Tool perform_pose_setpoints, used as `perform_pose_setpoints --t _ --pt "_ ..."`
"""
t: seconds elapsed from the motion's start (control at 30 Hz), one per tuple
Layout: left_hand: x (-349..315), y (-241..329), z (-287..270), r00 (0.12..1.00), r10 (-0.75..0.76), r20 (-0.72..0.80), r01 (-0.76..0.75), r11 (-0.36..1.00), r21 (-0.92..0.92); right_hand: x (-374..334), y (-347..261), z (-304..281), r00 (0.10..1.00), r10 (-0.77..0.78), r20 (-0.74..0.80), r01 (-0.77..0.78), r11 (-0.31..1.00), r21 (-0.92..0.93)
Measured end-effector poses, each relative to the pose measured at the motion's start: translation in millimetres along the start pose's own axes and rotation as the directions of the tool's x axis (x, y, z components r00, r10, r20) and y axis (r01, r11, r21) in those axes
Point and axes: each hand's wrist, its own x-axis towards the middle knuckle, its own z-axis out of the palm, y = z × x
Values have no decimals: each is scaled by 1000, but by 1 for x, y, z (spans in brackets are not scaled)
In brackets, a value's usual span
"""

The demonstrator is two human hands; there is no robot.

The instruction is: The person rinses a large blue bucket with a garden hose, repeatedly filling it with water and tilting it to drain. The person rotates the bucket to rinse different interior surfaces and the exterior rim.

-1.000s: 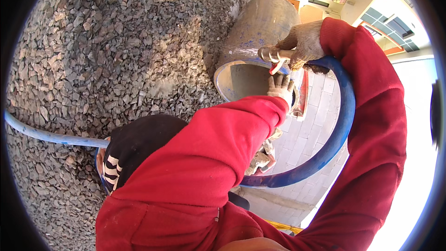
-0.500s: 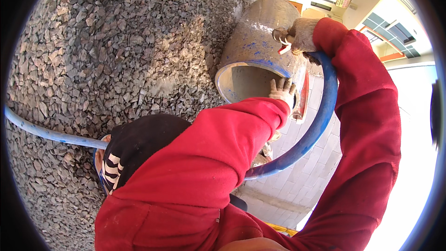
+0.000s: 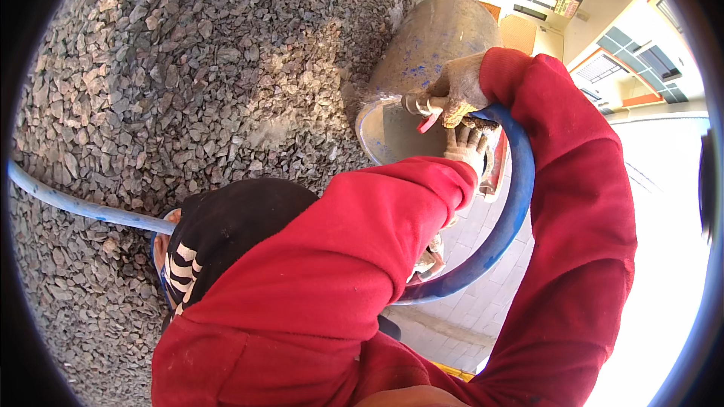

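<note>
A grey cylindrical container [image 3: 430, 38], spotted with blue paint, has its round opening turned toward me. My right hand [image 3: 461, 90], in a soiled work glove, is closed around the end of a blue hose [image 3: 520, 181]. A metal valve [image 3: 417, 104] with a red lever [image 3: 427, 122] sticks out of that grip, in front of the container's rim. Just below, my gloved left hand [image 3: 467, 147] lies with fingers spread at the right side of the opening. Its palm is hidden. The hose curves down from my right hand and passes behind my left arm.
Grey gravel [image 3: 188, 68] covers the left side. Another stretch of hose [image 3: 83, 203] crosses it beside my foot [image 3: 162, 252]. Pale paving [image 3: 483, 271] lies right of the container, with a building [image 3: 603, 22] at the upper right.
My right hand has brought the valve and hose end down and left, from beside the container's wall to the front of its opening. My left hand stays at the rim.
</note>
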Motion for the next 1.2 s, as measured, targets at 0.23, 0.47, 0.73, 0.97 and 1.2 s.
perform_pose_setpoints --t 0.23,0.47,0.73,0.97,1.2 --pt "-17 -16 -25 987 114 108 -82 961 -264 -66 21 36 922 378 87 -388 909 155" --pt "-39 -47 -54 986 163 -38 -160 985 64 -148 42 134 811 579 83 -506 622 598" --pt "-43 -59 -69 995 102 15 -103 985 137 -174 47 265 743 626 -236 -21 374 927" --pt "-37 -66 -92 996 -78 -52 85 986 145 -173 25 344 591 759 -274 157 225 962" --pt "-18 -112 -109 982 -100 -160 116 988 99 -166 7 394 667 678 -309 107 323 940"
